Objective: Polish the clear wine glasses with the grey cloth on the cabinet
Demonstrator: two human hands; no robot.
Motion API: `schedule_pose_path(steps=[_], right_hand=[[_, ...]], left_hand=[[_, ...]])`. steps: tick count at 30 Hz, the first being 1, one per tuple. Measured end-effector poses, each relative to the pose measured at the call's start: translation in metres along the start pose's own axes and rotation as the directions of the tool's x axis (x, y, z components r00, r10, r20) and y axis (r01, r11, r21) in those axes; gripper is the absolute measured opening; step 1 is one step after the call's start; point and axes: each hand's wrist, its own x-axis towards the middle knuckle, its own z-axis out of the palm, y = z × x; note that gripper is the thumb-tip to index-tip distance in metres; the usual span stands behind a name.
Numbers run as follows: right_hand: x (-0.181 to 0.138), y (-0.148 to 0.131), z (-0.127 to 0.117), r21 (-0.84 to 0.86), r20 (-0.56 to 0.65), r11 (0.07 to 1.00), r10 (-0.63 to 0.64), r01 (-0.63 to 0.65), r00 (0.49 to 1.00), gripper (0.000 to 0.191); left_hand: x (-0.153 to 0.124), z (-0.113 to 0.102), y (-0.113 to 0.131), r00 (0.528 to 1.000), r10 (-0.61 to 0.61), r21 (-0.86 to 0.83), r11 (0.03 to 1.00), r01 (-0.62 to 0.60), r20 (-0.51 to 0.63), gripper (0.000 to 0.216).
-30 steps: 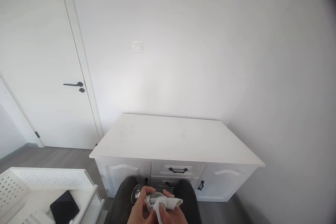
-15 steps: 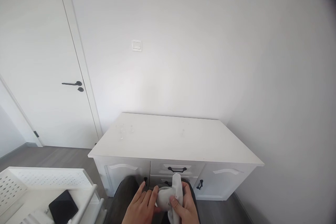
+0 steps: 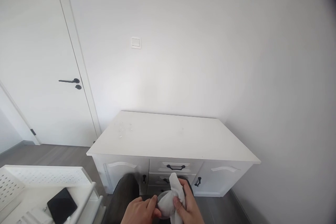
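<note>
Low in front of me, over my lap, both hands work at a light grey-white cloth. My right hand is closed on it, thumb pressed across the folds, and one end of the cloth sticks up above the thumb. My left hand has its fingers curled at the edge of a round, see-through thing. This looks like a drinking glass, but the cloth and my fingers hide most of it. Part of the cloth bulges against or into it; I cannot tell which.
A white cabinet with black handles stands before my knees, wet-looking spots on its top. At lower left, a white cart with perforated sides carries a black flat object and white items. Behind are a wall and a white door.
My left fingers, raised and stretched over the round thing before, have curled down at its edge. The cloth's bunched part has shifted and twisted, and my right hand still grips it.
</note>
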Motion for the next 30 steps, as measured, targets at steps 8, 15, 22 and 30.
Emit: schedule_pose_path(steps=[8,15,22,30], right_hand=[[0.008,0.002,-0.027,0.445,-0.176,0.893,0.166,-0.072,0.97,0.079],[0.015,-0.008,-0.008,0.267,0.151,0.963,0.003,-0.044,0.989,0.056],[0.006,-0.044,-0.003,0.357,0.36,0.934,-0.11,-0.028,0.927,0.041],[-0.006,-0.033,-0.001,0.019,0.376,0.997,-0.076,0.074,0.923,0.031]], left_hand=[[-0.007,-0.011,-0.014,0.945,0.124,0.031,0.992,-0.12,-0.302,0.021],[0.007,-0.027,-0.013,0.919,0.299,0.068,0.954,-0.291,-0.258,0.03],[0.007,-0.051,-0.007,0.978,0.179,-0.196,0.96,-0.198,-0.108,0.027],[-0.003,-0.04,-0.002,0.873,0.482,0.259,0.854,-0.451,-0.071,0.024]])
